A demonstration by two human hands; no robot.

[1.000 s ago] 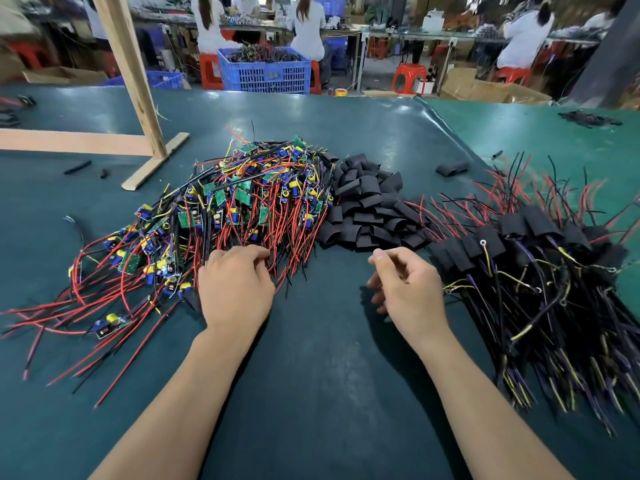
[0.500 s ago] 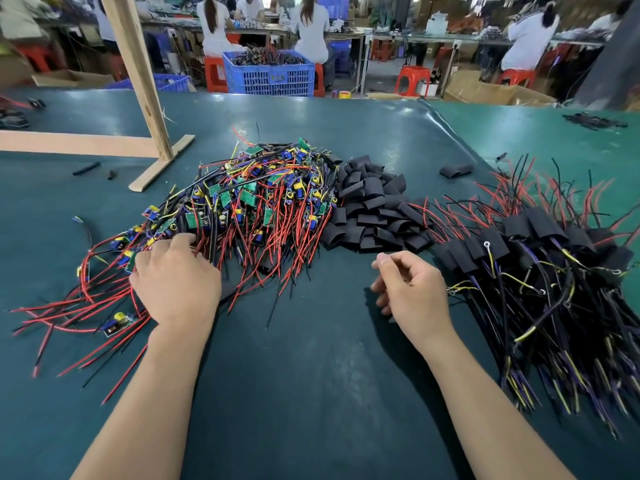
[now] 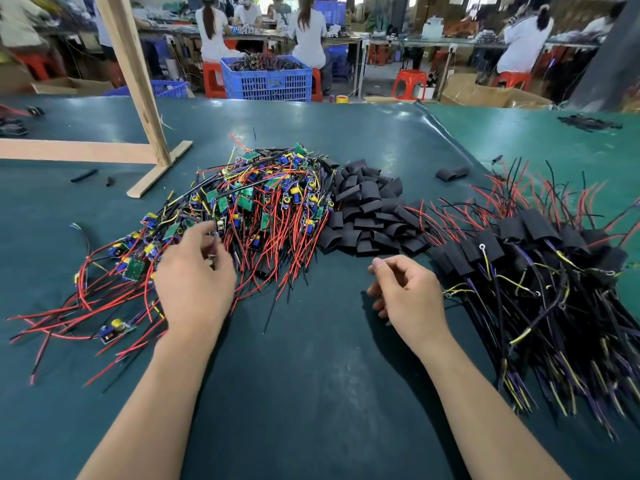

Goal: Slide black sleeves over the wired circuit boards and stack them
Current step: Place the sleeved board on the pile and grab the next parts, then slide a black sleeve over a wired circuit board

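The left hand (image 3: 194, 282) pinches at the boards (image 3: 256, 202); it should free one cleanly. The right hand (image 3: 405, 292) hangs loosely curled, holding nothing.

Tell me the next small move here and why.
Probably reach the right hand to the pile of black sleeves and take one: it holds nothing, while the left hand is already at the pile of wired boards, seemingly picking one.

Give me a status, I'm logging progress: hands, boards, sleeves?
Left hand picking at the bare board pile, grip unclear. Right hand loosely curled, empty. Loose sleeves untouched; finished stack at right. Nothing blocking.
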